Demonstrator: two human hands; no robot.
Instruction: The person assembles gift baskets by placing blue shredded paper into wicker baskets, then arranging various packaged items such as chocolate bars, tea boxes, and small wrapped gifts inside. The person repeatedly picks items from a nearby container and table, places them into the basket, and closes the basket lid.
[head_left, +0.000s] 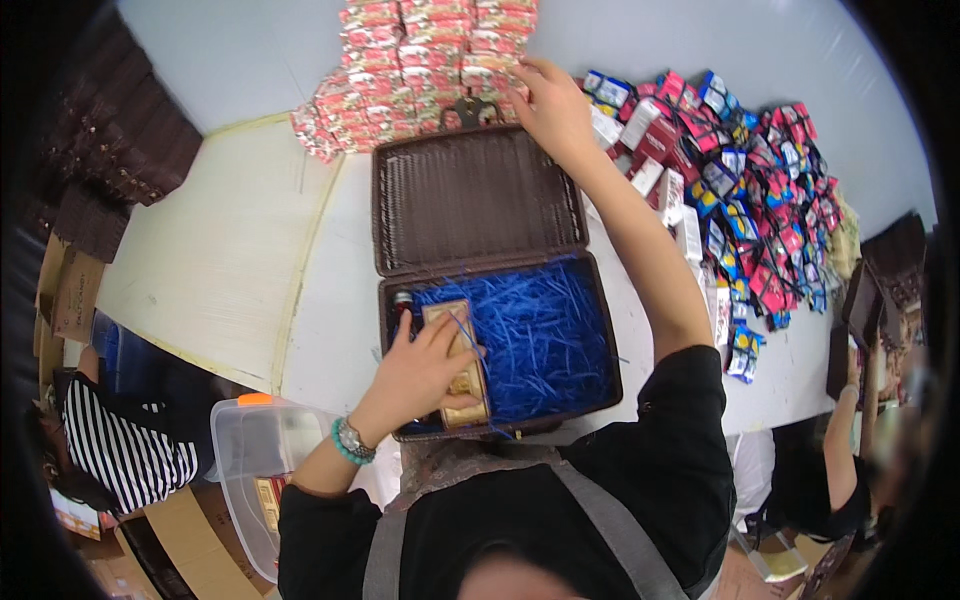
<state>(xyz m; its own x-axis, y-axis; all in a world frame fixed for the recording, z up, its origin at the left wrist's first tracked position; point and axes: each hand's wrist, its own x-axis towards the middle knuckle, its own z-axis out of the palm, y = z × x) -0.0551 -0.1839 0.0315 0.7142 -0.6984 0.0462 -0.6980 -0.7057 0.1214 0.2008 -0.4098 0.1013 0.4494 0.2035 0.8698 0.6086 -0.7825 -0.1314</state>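
A brown woven-look case (478,200) lies with its lid swung back, its base filled with blue shredded paper (540,335). Along the base's left side rests a slim gold box (472,385), and a small dark bottle (403,302) with a light cap is beside it. My left hand (425,368) lies over the gold box with fingers spread, hiding part of it. Beyond the lid's right corner, my right hand (555,105) is stretched out with fingers apart, at the edge of stacked red-and-white packets (430,60). Nothing shows in it.
Blue and pink packets (760,210) are heaped on the right of the white table (335,300), beside white and dark red cartons (655,140). Brown cases (120,130) are stacked at far left. A clear plastic bin (245,450) stands lower left. People work on both sides.
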